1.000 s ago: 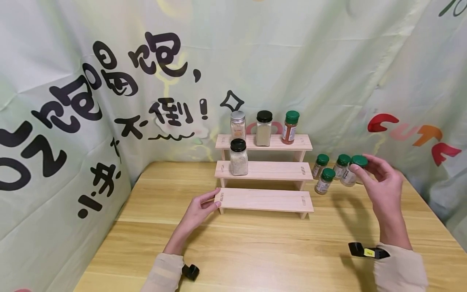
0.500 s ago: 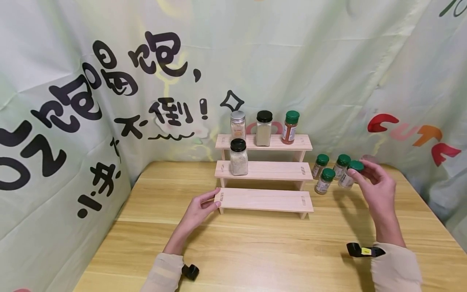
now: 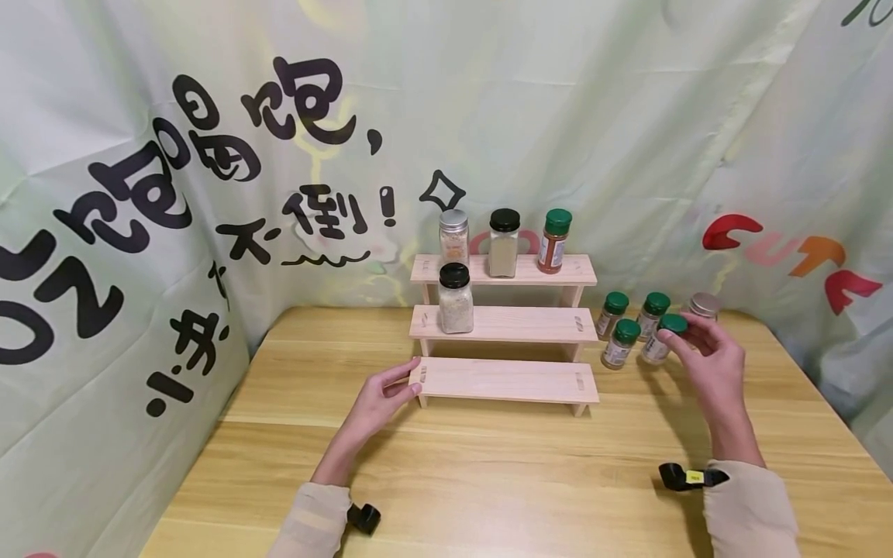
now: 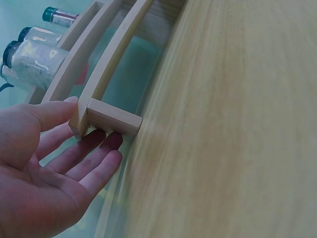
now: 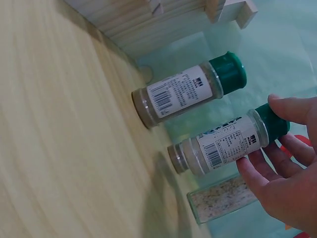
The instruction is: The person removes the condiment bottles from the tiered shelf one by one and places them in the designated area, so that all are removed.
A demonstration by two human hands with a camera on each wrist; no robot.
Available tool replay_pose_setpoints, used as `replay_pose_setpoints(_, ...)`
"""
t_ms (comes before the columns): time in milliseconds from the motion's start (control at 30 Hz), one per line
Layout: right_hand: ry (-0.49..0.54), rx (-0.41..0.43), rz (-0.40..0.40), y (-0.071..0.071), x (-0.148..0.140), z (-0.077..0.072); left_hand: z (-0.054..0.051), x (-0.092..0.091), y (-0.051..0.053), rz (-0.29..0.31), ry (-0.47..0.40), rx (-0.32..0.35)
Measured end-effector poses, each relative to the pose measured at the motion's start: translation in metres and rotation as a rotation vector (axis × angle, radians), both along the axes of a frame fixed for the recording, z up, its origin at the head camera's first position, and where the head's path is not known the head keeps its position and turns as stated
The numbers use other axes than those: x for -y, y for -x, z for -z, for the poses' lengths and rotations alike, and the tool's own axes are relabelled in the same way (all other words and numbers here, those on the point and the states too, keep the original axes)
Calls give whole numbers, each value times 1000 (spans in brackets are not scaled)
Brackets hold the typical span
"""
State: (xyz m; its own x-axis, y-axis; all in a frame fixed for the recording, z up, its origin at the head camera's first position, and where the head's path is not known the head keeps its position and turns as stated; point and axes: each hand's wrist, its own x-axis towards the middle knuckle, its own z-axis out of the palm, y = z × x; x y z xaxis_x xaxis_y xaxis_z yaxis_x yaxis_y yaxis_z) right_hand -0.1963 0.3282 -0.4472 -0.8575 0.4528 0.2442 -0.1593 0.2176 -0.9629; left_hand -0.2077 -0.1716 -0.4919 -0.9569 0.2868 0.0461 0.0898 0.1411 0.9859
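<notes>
My right hand pinches a green-capped spice jar near its cap, among other green-capped jars at the right of the rack. In the right wrist view, thumb and fingers hold that jar, and another green-capped jar stands beside it. My left hand grips the left end of the lowest tier of the wooden rack. In the left wrist view, the thumb lies on the tier's corner and the fingers reach beneath it. A black-capped jar stands on the middle tier.
On the top tier stand a silver-capped jar, a black-capped jar and a green-capped jar. Behind my right hand is a jar with a pinkish lid. A printed curtain hangs along the back and sides of the table.
My right hand has moved left and slightly down with the green-capped jar, uncovering the pinkish-lidded jar behind it. The left hand remains at the rack.
</notes>
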Motion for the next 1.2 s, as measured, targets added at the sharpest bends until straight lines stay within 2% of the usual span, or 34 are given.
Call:
replay_pose_setpoints(400,-28,67,-13,2,-2,9,1,0,-1,-5,1,-11)
replay_pose_setpoints(767,73,80,-23,2,-3,11,1,1,0,8,-3,-26)
replay_pose_setpoints(1200,85,84,-30,2,-5,12,-1,1,-1,-2,8,-20)
